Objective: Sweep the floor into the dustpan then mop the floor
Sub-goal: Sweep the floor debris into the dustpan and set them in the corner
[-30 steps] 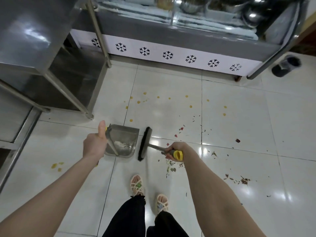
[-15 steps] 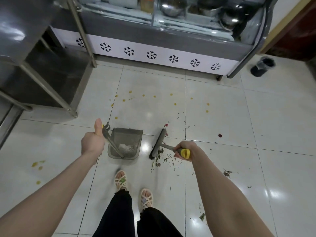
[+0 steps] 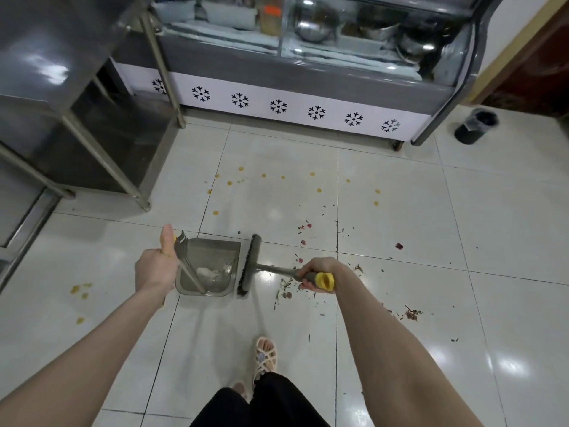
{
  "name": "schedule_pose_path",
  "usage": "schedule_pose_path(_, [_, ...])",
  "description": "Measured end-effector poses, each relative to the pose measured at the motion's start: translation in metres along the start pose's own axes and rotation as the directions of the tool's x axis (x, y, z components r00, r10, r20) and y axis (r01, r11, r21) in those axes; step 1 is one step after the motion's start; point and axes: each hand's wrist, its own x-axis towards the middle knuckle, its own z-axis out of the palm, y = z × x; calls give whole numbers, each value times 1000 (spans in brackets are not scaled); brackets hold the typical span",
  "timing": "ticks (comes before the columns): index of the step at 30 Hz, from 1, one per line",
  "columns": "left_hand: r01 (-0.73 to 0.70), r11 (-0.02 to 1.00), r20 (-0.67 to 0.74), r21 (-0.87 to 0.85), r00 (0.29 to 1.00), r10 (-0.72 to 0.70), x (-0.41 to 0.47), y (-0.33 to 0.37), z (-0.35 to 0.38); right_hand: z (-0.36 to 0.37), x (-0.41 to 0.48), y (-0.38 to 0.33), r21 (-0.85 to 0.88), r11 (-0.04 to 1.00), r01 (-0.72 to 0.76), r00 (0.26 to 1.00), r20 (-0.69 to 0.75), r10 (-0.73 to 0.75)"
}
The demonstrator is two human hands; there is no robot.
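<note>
Left grip (image 3: 156,268): dustpan (image 3: 215,252); right grip (image 3: 317,272): broom (image 3: 249,263)

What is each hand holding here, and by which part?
Left hand grips the dustpan by the top of its handle; right hand grips the broom near its handle's yellow end.

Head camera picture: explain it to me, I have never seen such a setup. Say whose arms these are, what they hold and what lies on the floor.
No machine here: a person wears a camera on the head, so the picture looks down along their own arms to the tiled floor. The left hand grips the handle of a grey dustpan on the tiles, with white dust inside. The right hand grips a brush, its head right beside the pan's open edge. Dry scraps lie scattered to the right; yellow spots dot the tiles farther ahead. A glass cabinet stands at the back.
</note>
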Motion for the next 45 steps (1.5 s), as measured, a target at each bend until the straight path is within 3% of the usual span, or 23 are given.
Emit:
schedule_pose_path(6, [8, 1000, 12, 20, 1000, -8, -9, -33, -21, 38, 2, 25, -118, 992, -36, 998, 54, 43])
schedule_pose_path(17, [18, 999, 78, 28, 997, -20, -37, -63, -19, 50, -5, 74, -280, 942, -184, 983, -40, 180])
schedule_pose_path(24, [32, 999, 110, 30, 993, -35, -60, -44, 13, -2, -11, 87, -228, 957, -177, 977, -155, 144])
schedule_pose_path(34, [58, 998, 79, 8, 995, -59, -107, 1, 90, -112, 1, 75, -236, 971, -46, 956, -293, -26])
schedule_pose_path(45, [44, 998, 38, -37, 998, -43, -148, 34, 142, -208, -17, 78, -154, 985, 73, 967, -233, -108])
